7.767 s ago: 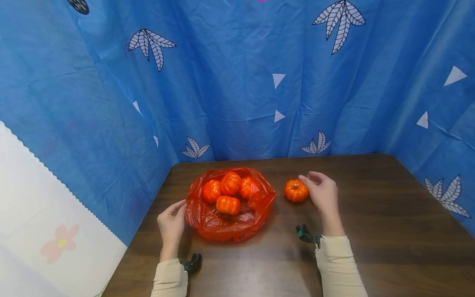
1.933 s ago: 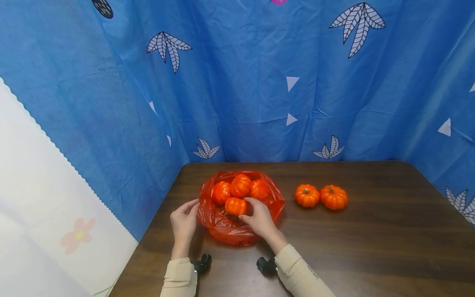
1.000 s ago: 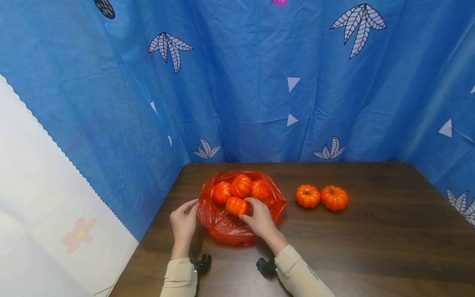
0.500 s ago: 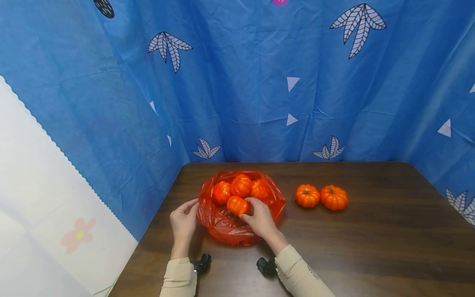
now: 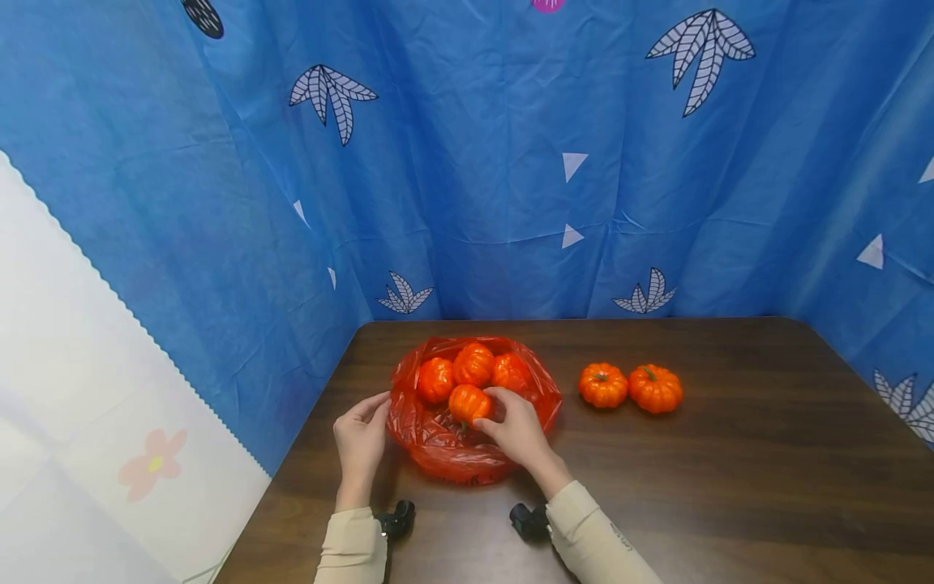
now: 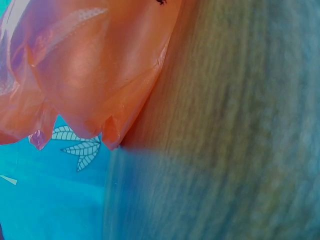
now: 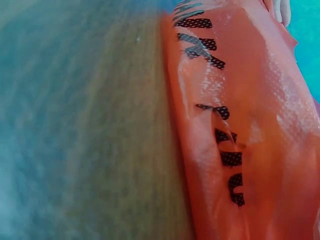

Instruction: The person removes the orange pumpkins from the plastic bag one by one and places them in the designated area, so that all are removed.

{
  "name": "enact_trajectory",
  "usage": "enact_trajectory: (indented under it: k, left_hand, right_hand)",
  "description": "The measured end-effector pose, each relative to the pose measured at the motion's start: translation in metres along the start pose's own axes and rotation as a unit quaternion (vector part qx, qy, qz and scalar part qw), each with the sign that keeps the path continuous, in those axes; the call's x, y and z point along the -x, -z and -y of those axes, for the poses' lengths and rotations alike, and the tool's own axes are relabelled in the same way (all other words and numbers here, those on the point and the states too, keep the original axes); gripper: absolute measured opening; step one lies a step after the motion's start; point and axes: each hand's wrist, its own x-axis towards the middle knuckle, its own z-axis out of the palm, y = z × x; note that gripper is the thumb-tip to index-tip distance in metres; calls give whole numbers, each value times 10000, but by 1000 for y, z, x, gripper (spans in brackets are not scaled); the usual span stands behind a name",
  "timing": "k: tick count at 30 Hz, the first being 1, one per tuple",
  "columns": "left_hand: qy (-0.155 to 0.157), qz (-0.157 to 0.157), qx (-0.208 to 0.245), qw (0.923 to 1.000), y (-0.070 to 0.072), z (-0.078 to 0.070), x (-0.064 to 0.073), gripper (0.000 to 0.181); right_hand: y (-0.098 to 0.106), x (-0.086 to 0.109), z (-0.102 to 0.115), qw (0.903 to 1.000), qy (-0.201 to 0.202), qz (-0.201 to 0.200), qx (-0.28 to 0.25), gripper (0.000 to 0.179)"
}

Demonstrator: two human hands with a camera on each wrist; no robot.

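My right hand (image 5: 520,428) pinches a pumpkin (image 5: 469,403) in the red bag (image 5: 456,464); my left hand (image 5: 359,438) pinches the bag's left edge

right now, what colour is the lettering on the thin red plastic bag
The printed lettering is black with small dots, clearest in the right wrist view.

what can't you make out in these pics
Head view: the right side of the front pumpkin, covered by the right hand.
Head view: undersides of the three pumpkins behind it, hidden by the red bag and their neighbours.
Head view: both sleeves, cut off by the bottom edge.
Left wrist view: the tabletop, blurred.
Right wrist view: some black lettering, distorted by folds; fingers, cut off by the top edge.
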Motion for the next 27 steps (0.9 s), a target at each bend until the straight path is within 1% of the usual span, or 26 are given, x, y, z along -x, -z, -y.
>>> enact_trajectory:
  k: [7,16,20,27]
  left_hand:
    - [-130,24,91,9999,0,0,1,16]
    - [-77,16,-7,10000,1,1,1,14]
    - [-43,25,-5,10000,1,2,1,15]
    - [-48,15,-39,10000,1,2,1,15]
  right_hand:
    - [2,-1,0,9999,-53,27,-142,48]
    - [4,0,3,9992,-235,58,-331,48]
    - [5,0,3,9989,-248,59,-393,47]
    - [8,-1,3,9961,-327,79,-816,46]
